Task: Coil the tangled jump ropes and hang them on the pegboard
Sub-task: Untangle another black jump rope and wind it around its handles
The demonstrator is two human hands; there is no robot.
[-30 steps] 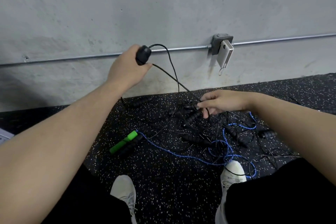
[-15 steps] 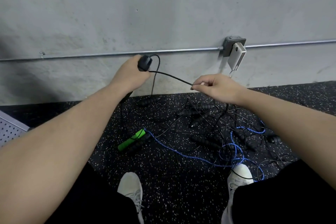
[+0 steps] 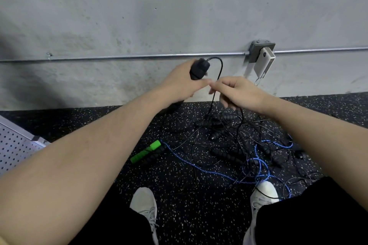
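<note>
A black jump rope handle [image 3: 199,69] sits gripped in the left hand [image 3: 179,83], its black cord [image 3: 220,69] looping to the right hand [image 3: 237,91], which pinches it above the tangled ropes [image 3: 235,145] on the floor [image 3: 179,185].

One head-worn view looks down and forward at the floor [image 3: 179,195] and probably nearby wall [image 3: 179,6].

- The left hand [image 3: 180,83] grips a black handle [image 3: 199,68] raised in front of the grey wall [image 3: 179,6].
- The right hand [image 3: 237,91] pinches the black cord [image 3: 220,67] looping from that handle.
- Tangled black and blue ropes [image 3: 245,151] lie on the speckled floor [image 3: 179,175], beside a green handle [image 3: 146,151].
- A pegboard [image 3: 14,147] corner shows at the left.
</note>
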